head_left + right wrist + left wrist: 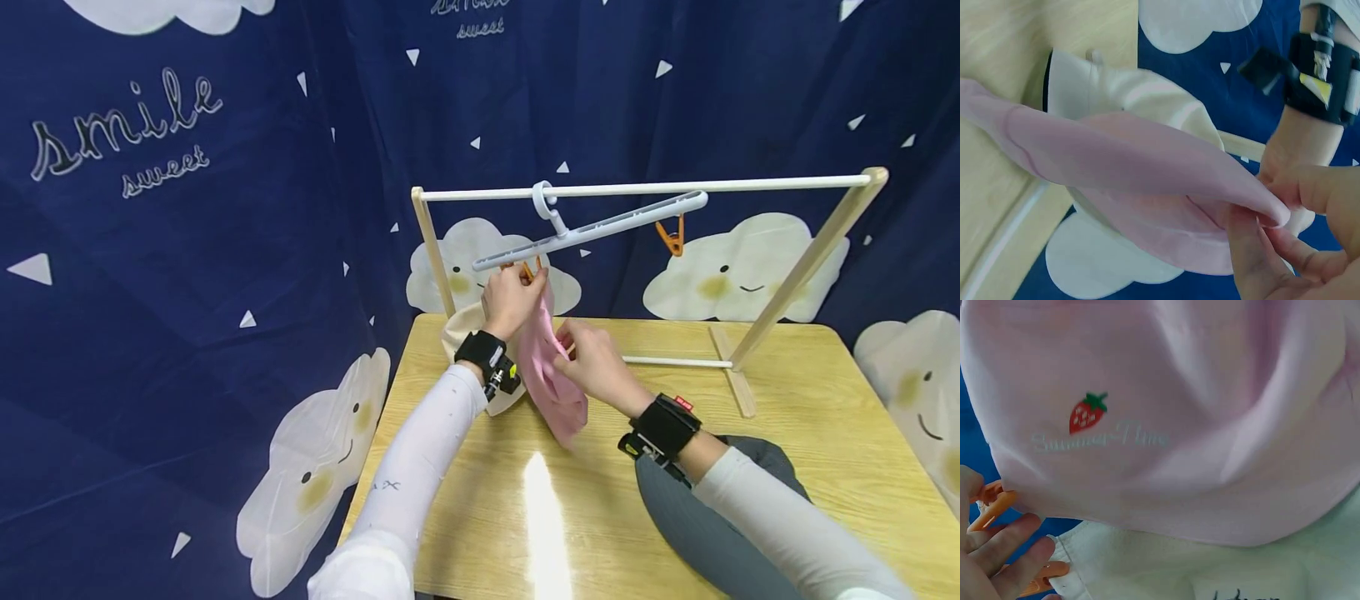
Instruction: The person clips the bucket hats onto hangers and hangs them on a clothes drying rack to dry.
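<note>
A pink hat hangs below the left half of a light blue hanger; its strawberry and lettering show in the left wrist view. Beside the hanger's left end, my left hand pinches an orange clip at the hat's edge. My right hand pinches the pink hat's brim between thumb and fingers. Behind the pink hat hangs a cream hat, partly hidden. A second orange clip grips the cream hat's edge, just below my left fingers.
The hanger tilts on the white rod of a wooden-ended rack standing on the table. Another orange clip dangles from the hanger's right end. A dark grey hat lies on the table under my right forearm. A blue curtain backs everything.
</note>
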`<state>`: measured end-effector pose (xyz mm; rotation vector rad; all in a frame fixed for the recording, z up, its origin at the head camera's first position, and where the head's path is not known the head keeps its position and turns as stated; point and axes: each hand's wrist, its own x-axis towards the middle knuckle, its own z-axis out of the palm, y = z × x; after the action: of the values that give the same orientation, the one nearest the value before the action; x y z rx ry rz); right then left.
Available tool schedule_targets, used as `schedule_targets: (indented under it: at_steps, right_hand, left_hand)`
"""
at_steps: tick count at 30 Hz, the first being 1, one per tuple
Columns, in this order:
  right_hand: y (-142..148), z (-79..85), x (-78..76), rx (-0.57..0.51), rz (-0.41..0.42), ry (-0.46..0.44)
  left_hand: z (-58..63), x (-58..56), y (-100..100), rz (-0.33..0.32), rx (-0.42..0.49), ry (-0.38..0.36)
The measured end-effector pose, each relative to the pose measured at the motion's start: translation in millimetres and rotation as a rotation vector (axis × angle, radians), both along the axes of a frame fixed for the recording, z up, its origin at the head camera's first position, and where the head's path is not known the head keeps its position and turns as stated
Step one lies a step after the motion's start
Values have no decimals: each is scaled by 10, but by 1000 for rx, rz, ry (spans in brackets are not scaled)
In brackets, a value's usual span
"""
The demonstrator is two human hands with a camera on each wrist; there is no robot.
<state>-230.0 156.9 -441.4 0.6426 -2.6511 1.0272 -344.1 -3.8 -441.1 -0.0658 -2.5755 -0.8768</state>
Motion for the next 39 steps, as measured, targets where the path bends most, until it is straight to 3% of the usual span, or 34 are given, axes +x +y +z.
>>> schedule_targets:
  at_steps: [8,12,20,29,39]
  right_hand:
    - [-134,-260,141,-115,-118,105]
    - [-183,-402,206,-167,-157,122]
    - [-250,-607,351,-226,-150,118]
    - [-168,-750,508,-257,-85,165]
    - [103,-922,666,-254,-151,147]
  left_hand:
    - [-52,45,-46,-64,3,-41]
    - [-110,77,-70,-79,-13,-12]
    - [-194,154,-79,-95,-51,53]
    - [-184,299,-146,-129,3,62]
    - [-215,468,-178,-152,63,104]
